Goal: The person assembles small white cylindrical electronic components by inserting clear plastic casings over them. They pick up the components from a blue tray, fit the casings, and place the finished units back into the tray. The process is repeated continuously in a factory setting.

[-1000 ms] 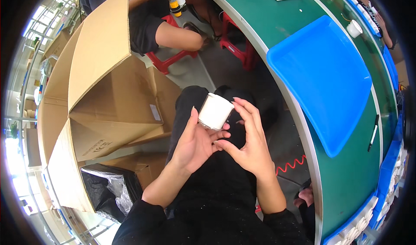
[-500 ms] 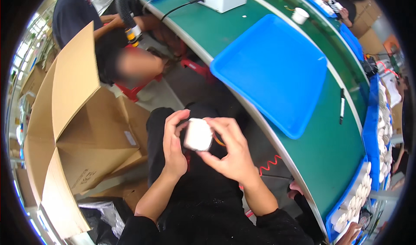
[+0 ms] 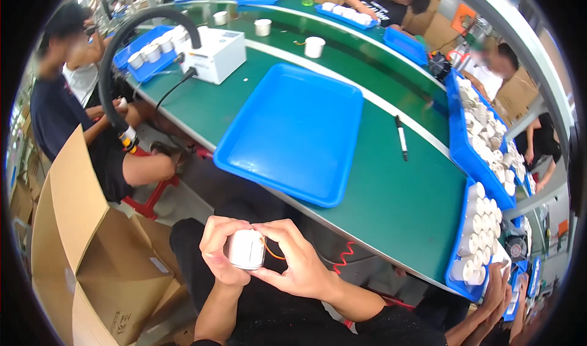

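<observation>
Our left hand [image 3: 221,248] and right hand [image 3: 298,257] close from either side around one white cylindrical housing [image 3: 246,248], low and just left of centre in the frame. Fingers and thumbs press its wall, and an orange wire [image 3: 274,256] loops out beside our right hand. We judge the housing light and stiff, perhaps a little slippery on its smooth side; we would hold it by the wall and spare the wire, likely its most fragile part. Beyond, mid-frame, a blue tray [image 3: 290,138] lies on the green desk [image 3: 391,205], with a marker pen [image 3: 401,138] right of it. A cardboard box [image 3: 119,272] fills the lower left.
</observation>
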A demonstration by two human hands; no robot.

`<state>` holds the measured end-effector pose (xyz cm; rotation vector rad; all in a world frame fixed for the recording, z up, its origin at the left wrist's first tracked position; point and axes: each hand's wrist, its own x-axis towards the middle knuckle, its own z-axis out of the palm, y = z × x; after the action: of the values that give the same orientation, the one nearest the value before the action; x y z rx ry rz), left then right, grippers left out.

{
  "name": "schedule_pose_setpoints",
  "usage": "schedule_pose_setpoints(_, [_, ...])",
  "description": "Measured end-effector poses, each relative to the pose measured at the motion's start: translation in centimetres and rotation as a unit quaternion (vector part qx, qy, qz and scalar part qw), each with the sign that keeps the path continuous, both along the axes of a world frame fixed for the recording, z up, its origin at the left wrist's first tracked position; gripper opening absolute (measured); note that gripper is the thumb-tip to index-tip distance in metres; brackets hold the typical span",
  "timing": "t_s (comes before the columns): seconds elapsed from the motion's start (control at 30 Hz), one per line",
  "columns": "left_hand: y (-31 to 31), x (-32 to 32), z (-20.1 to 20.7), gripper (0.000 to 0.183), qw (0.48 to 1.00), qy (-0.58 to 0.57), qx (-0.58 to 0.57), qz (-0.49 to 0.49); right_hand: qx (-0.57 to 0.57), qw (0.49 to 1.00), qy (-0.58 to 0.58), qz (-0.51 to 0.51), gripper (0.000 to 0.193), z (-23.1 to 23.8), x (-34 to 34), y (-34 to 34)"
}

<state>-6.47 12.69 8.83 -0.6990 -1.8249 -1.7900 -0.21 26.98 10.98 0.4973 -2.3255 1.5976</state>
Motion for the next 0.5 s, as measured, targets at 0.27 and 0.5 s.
schedule_pose_setpoints(0.27, [4.5,1.4,2.3,0.078,0.982,0.077,-0.082,-0.151,-0.171,0.950,-0.228,0.130,0.080,4.0,2.5,7.1])
schedule_pose_setpoints(0.5, [4.4,-0.5,2.8,0.078,0.979,0.020,-0.080,-0.186,-0.003,0.984,-0.132,-0.122,0.060,8.1,-0.8,13.6])
